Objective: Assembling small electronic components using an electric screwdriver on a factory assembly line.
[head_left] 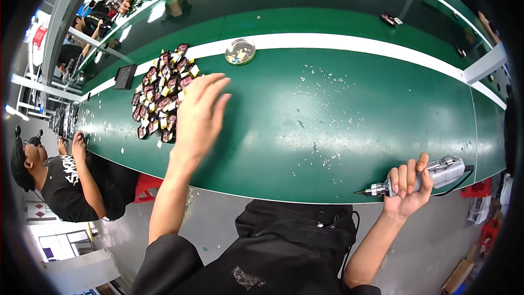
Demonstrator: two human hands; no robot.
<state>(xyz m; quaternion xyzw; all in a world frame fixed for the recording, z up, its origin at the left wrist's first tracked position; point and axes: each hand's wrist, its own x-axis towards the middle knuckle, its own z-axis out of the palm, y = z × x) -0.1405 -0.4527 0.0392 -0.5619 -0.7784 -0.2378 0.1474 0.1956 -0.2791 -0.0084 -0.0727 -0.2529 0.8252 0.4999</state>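
Observation:
My right hand (407, 184) is wrapped round a grey electric screwdriver (446, 171). Its thin bit points left, along the near edge of the green work surface (256, 147). At the right edge of the pile of small black parts (159, 95), my left hand (203, 110) is raised with its fingers stretched out and apart, and nothing shows in it. The parts have reddish faces and yellow and white pieces on them. My left hand and wrist cover some of the pile's right side.
A round metal dish (240, 52) holding small pieces stands beyond my left hand. Many tiny white bits (327, 114) lie scattered mid-surface. A black tray (125, 76) sits left of the pile. A co-worker (68, 177) in black works at the left; a white rail (327, 41) runs behind.

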